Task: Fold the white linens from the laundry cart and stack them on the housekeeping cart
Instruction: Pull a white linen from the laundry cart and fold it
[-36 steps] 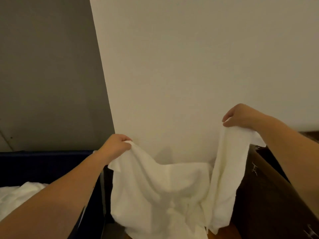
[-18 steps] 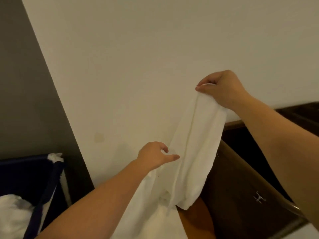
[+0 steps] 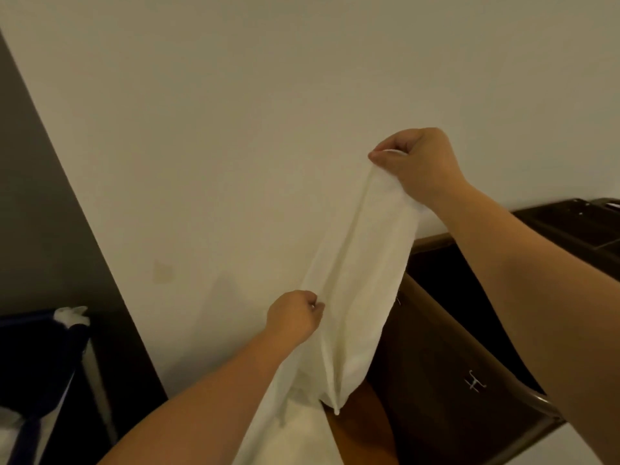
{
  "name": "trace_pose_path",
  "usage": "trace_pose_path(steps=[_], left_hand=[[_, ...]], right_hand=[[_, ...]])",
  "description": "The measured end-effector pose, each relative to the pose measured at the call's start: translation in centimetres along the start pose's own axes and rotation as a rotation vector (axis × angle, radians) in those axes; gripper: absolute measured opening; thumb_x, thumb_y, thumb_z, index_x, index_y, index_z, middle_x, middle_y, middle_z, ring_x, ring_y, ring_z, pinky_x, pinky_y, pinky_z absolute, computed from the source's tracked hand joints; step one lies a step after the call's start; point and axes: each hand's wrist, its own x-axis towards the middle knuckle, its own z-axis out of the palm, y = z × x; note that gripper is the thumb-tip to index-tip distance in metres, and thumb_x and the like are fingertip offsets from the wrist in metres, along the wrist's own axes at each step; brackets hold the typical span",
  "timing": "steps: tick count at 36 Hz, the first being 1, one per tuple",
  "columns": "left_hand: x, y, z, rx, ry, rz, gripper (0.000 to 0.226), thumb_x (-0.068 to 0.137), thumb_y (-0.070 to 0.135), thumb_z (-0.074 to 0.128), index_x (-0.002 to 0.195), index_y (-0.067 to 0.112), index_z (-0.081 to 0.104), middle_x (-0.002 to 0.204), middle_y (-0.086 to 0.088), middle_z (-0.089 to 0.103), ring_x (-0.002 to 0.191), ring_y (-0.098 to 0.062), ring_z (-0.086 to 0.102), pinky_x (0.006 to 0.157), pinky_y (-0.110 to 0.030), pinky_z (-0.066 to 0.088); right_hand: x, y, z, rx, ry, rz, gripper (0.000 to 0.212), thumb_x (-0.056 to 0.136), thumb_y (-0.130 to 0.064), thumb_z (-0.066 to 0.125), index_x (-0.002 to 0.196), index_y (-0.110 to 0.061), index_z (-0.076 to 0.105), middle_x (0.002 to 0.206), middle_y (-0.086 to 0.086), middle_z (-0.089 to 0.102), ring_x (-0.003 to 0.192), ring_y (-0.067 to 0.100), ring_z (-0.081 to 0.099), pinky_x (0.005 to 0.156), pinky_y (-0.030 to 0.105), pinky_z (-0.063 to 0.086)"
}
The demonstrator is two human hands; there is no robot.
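A white linen [image 3: 355, 283] hangs in front of the cream wall, gathered into a long drooping strip. My right hand [image 3: 419, 162] grips its top end, raised high. My left hand [image 3: 295, 317] pinches the linen's left edge lower down, fingers curled. The lower part of the cloth falls past my left forearm to the bottom edge of the view. The dark blue laundry cart [image 3: 37, 360] stands at the lower left with white linen [image 3: 72, 315] draped over its corner. The dark brown housekeeping cart [image 3: 446, 357] stands at the right, below my right arm.
A cream wall [image 3: 268, 112] fills most of the view, with a grey wall section [image 3: 40, 229] at the left. A small metal hook [image 3: 474, 384] sits on the brown cart's side. A strip of wooden floor [image 3: 359, 431] shows between the linen and that cart.
My right hand lifted its end of the linen high, while my left hand let go of its corner and took the cloth's edge lower down. The spread linen now hangs as a narrow strip.
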Motion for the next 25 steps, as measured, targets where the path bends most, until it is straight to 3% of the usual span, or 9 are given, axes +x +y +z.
trace_pose_path(steps=[2,4,8,11,13,16,19,21,25], left_hand=[[0.4,-1.2,-1.5,-0.035,0.025,-0.026,0.042,0.094,0.036,0.053,0.056,0.02,0.043,0.061,0.004,0.05,0.074,-0.021,0.058,0.061,-0.026,0.037],[0.8,-2.0,-3.8,-0.091,0.056,-0.012,0.034,0.094,0.035,0.054,0.061,0.025,0.054,0.073,0.003,0.06,0.083,-0.019,0.062,0.068,-0.026,0.041],[1.2,-1.8,-8.3,-0.15,0.09,0.044,0.022,0.094,0.028,0.057,0.092,0.014,0.074,0.098,-0.001,0.071,0.096,-0.016,0.062,0.083,-0.028,0.045],[1.3,-1.3,-10.6,-0.132,0.068,0.106,0.021,0.094,0.024,0.058,0.094,0.01,0.074,0.103,-0.002,0.071,0.1,-0.016,0.062,0.088,-0.027,0.044],[1.2,-1.2,-11.5,-0.109,0.058,0.132,0.021,0.093,0.023,0.059,0.094,0.008,0.074,0.104,-0.003,0.071,0.1,-0.016,0.062,0.086,-0.024,0.043],[0.8,-1.1,-12.0,-0.108,0.07,0.16,0.02,0.093,0.02,0.059,0.092,0.008,0.074,0.1,-0.002,0.071,0.098,-0.015,0.063,0.084,-0.023,0.042],[0.2,-1.0,-12.3,-0.119,0.055,0.163,0.02,0.092,0.02,0.059,0.093,0.009,0.075,0.097,0.0,0.071,0.093,-0.014,0.064,0.083,-0.026,0.046],[-0.2,-1.1,-12.5,-0.113,0.058,0.167,0.02,0.091,0.02,0.06,0.093,0.009,0.076,0.094,-0.004,0.072,0.089,-0.017,0.064,0.081,-0.029,0.048],[-0.8,-1.6,-13.2,-0.139,0.078,0.159,0.017,0.09,0.022,0.062,0.092,0.012,0.076,0.092,-0.002,0.072,0.085,-0.012,0.062,0.078,-0.025,0.045]], right_hand=[[-0.4,1.4,-0.9,-0.007,-0.02,0.035,0.009,0.084,-0.026,0.072,0.081,-0.018,0.073,0.072,-0.012,0.064,0.067,0.003,0.059,0.07,0.021,0.047],[-1.1,3.0,-1.1,-0.051,-0.096,0.081,0.01,0.084,-0.027,0.072,0.081,-0.017,0.073,0.075,-0.009,0.065,0.069,0.005,0.06,0.071,0.024,0.048],[-3.7,5.8,1.3,-0.23,-0.4,0.183,0.011,0.086,-0.032,0.069,0.086,-0.021,0.074,0.088,-0.008,0.067,0.085,0.012,0.06,0.08,0.032,0.048],[-5.9,6.5,4.3,-0.394,-0.668,0.152,0.016,0.085,-0.042,0.068,0.093,-0.028,0.071,0.097,-0.009,0.065,0.093,0.014,0.059,0.083,0.032,0.048],[-6.8,6.2,6.1,-0.426,-0.769,0.142,0.031,0.081,-0.051,0.069,0.104,-0.03,0.068,0.099,-0.011,0.063,0.092,0.011,0.058,0.083,0.028,0.047],[-7.5,4.8,8.9,-0.332,-0.782,0.12,0.046,0.076,-0.056,0.071,0.115,-0.033,0.062,0.106,-0.013,0.062,0.095,0.008,0.057,0.079,0.024,0.045],[-7.6,3.2,11.3,-0.143,-0.749,0.079,0.058,0.073,-0.05,0.076,0.125,-0.03,0.059,0.114,-0.013,0.06,0.101,0.007,0.057,0.088,0.025,0.047],[-7.5,2.6,12.6,-0.047,-0.728,0.045,0.05,0.071,-0.045,0.08,0.115,-0.026,0.066,0.106,-0.01,0.066,0.095,0.007,0.061,0.087,0.026,0.049],[-7.5,1.8,14.6,-0.001,-0.652,0.019,0.016,0.074,-0.028,0.079,0.079,-0.016,0.071,0.065,-0.003,0.061,0.057,0.009,0.052,0.058,0.021,0.041]])
